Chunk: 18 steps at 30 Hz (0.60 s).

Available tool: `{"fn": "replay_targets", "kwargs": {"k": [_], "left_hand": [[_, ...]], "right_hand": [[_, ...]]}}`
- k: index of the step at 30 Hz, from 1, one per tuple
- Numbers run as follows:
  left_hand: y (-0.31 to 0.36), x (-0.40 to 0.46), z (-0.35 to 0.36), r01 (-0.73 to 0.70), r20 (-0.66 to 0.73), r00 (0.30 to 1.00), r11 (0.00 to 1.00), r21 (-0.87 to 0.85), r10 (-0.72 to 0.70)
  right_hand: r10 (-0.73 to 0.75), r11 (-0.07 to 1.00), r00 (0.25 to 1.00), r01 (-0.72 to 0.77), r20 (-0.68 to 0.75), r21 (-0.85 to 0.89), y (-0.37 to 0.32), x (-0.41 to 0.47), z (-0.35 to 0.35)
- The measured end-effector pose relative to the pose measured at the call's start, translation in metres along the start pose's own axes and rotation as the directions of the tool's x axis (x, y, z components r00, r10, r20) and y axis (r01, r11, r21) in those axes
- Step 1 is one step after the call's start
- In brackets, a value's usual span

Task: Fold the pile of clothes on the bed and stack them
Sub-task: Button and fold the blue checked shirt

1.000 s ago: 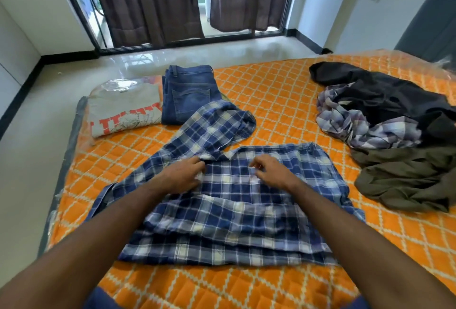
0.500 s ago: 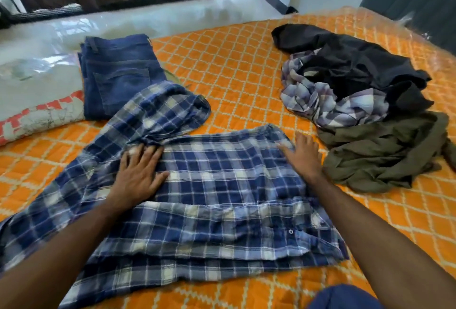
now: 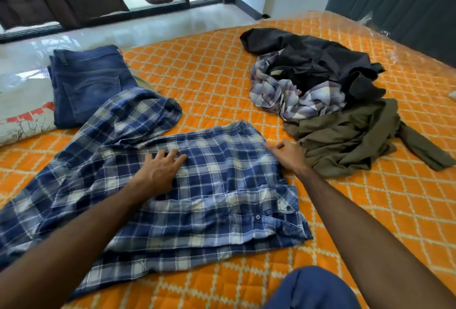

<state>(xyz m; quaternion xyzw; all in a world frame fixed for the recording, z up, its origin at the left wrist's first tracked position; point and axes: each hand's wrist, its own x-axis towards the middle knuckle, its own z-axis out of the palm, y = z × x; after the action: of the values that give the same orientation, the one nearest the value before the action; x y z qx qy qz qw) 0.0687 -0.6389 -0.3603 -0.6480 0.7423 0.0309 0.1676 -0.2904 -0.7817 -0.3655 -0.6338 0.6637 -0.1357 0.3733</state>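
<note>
Orange quilting covers the bed (image 3: 222, 81), which takes up most of my view, with dark curtains and a glass door beyond the far edge. Spread in front of me is the blue checked shirt (image 3: 209, 200), lying flat with one sleeve bunched toward the far left. My left hand (image 3: 158, 173) rests on the shirt's middle, fingers fairly straight and spread, pressing the cloth down and gripping nothing. My right hand (image 3: 286, 152) is at the shirt's far right corner, fingers curled there; it looks like a pinch on the edge, though I can't be sure the cloth is actually caught.

I judge the step in hand to be the folding of this shirt: it is smoothed but not yet folded down to a packet. At the far left sit the folded jeans (image 3: 88, 84) beside a folded pale printed top (image 3: 24, 121), so the stack is begun. To the right the pile (image 3: 320, 101) of unfolded clothes waits, black, pale checked and olive pieces tangled together, just beside my right hand.

Next I need a firm hold on that right edge, then bring it across toward the middle while the left hand pins the centre, keeping the loose sleeve tucked inside.
</note>
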Motion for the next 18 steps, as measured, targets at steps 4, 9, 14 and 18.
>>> {"fn": "replay_targets", "kwargs": {"k": [4,9,14,18], "left_hand": [[0.060,0.000,-0.018,-0.155,-0.087,0.987,0.959,-0.238,0.138],[0.128,0.007,-0.002,-0.087,-0.006,0.996,0.924,-0.373,0.092],[0.134,0.005,0.008,-0.072,-0.070,0.996,0.913,-0.401,0.047],[0.133,0.003,0.008,-0.077,-0.085,0.995,0.884,-0.461,0.043]], "right_hand": [[-0.003,0.999,0.976,0.010,0.218,-0.033,0.011,-0.023,-0.014],[-0.125,0.980,0.986,0.105,0.114,0.168,0.034,-0.044,-0.008],[-0.036,0.977,0.994,0.013,0.107,0.211,0.029,-0.053,0.002],[0.024,0.995,0.993,-0.035,0.116,0.089,0.021,-0.048,0.008]]}}
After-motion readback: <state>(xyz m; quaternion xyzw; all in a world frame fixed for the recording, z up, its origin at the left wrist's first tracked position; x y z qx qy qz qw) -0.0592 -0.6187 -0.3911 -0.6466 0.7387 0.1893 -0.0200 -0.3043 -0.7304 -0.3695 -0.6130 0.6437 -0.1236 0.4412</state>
